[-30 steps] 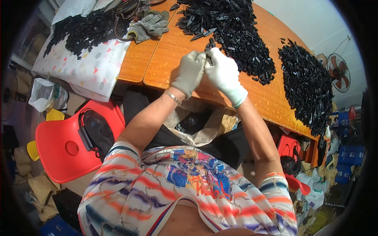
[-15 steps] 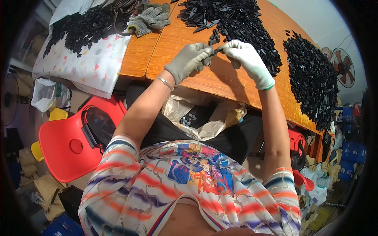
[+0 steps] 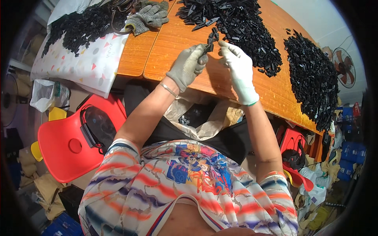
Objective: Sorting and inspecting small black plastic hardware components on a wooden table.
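Note:
My left hand [image 3: 188, 66], in a greyish work glove, pinches a small black plastic part [image 3: 207, 48] above the near edge of the orange wooden table [image 3: 169, 45]. My right hand [image 3: 239, 70], in a white glove, is a short way to the right, its fingers half bent and apart with nothing visible in them. Just beyond the held part lie a few loose black plastic pieces [image 3: 214, 34]. A large heap of similar black parts [image 3: 252, 39] spreads behind my right hand. On my lap, below the table edge, an opened pale sack [image 3: 208, 129] has some dark pieces inside.
Another heap of black parts [image 3: 311, 74] covers the table's right end. At the left, smaller parts [image 3: 84, 29] rest on a patterned white sheet [image 3: 104, 59], with grey knitted gloves [image 3: 147, 17] beside them. A red chair [image 3: 63, 149] stands left; a fan [image 3: 342, 67] stands right.
My hands have drawn apart after meeting at the fingertips. The black part stays in my left hand, now tilted upward, while my right hand has lowered slightly and its fingers have loosened.

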{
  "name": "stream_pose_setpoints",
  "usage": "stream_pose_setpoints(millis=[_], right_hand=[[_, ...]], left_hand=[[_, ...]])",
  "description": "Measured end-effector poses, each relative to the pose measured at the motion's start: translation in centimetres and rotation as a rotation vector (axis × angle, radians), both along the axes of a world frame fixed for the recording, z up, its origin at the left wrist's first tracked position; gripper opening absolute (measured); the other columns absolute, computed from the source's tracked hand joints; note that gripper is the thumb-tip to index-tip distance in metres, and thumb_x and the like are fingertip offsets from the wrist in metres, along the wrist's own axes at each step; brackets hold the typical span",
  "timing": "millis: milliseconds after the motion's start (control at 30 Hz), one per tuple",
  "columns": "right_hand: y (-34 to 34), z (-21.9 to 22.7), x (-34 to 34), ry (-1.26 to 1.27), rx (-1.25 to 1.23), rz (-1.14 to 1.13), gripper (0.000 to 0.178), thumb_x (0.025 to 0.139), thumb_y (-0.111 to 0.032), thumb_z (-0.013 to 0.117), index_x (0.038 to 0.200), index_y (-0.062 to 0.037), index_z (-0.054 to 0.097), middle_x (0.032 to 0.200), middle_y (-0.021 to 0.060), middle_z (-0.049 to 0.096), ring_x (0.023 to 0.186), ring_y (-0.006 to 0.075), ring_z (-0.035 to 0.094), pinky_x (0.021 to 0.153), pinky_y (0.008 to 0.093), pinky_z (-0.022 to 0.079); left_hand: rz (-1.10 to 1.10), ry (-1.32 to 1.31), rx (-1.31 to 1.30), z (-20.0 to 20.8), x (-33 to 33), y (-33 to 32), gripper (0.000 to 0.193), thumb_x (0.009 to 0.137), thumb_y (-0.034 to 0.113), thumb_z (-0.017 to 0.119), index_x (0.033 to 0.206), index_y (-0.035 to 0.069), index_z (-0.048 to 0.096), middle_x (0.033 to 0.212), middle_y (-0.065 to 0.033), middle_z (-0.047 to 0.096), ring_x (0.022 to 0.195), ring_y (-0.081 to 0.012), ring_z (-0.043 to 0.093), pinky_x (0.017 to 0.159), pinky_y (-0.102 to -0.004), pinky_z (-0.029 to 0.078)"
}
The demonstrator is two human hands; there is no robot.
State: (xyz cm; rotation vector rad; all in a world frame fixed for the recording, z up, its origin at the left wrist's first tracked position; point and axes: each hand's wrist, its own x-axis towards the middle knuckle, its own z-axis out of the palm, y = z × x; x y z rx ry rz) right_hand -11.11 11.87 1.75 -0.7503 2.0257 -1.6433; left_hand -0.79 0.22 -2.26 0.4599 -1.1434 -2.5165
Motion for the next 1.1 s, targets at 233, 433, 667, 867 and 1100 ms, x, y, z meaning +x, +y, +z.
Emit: stream_pose_setpoints(millis=[233,433,667,867,1100], right_hand=[[0.6,-0.6,1.4,-0.371,-0.232,0.285,0.017,0.091,-0.013,0.061,0.095,0.0034,0.062,0.080,0.0085,0.067,0.069,0.0132,0.062,0.062,0.0261,0.050],[1.8,-1.7,0.8,-0.312,0.006,0.450,0.022,0.087,-0.021,0.068,0.092,0.0006,0.067,0.079,0.0040,0.066,0.069,0.0080,0.056,0.060,0.0237,0.047],[0.7,-0.6,-4.2,0.180,0.338,0.117,0.020,0.089,-0.024,0.064,0.091,-0.0047,0.070,0.076,-0.0004,0.067,0.068,0.0056,0.057,0.063,0.0210,0.045],[-3.8,-1.8,-5.8,0.908,0.749,0.019,0.036,0.084,-0.044,0.062,0.090,-0.0103,0.071,0.083,0.0153,0.069,0.080,0.0314,0.067,0.071,0.0384,0.052],[-3.7,-4.3,-6.9,1.002,0.616,-0.012,0.019,0.084,-0.027,0.060,0.093,-0.0145,0.072,0.086,0.0099,0.070,0.080,0.0291,0.067,0.071,0.0377,0.052]], left_hand=[[-0.141,0.088,-0.059,-0.6,1.3,1.8,0.032,0.103,0.025,0.035,0.123,0.007,0.053,0.067,0.0062,0.038,0.050,-0.0024,0.028,0.044,-0.0165,0.022],[-0.064,-0.085,-0.245,1.3,4.9,3.5,0.031,0.102,0.018,0.038,0.126,0.002,0.050,0.071,0.0024,0.049,0.057,-0.0027,0.040,0.047,-0.0165,0.032],[-0.132,-0.411,-1.700,3.9,8.5,1.8,0.032,0.088,0.023,0.058,0.116,0.009,0.062,0.105,-0.0121,0.066,0.097,-0.0327,0.062,0.085,-0.0410,0.049],[0.128,-0.443,-1.847,3.5,0.9,-2.5,0.026,0.089,0.020,0.056,0.113,0.016,0.063,0.103,-0.0099,0.065,0.091,-0.0311,0.063,0.078,-0.0425,0.051],[0.018,-0.338,-2.199,1.0,-6.9,-6.6,0.017,0.086,0.013,0.057,0.100,0.016,0.065,0.093,-0.0093,0.059,0.094,-0.0287,0.060,0.077,-0.0421,0.050]])
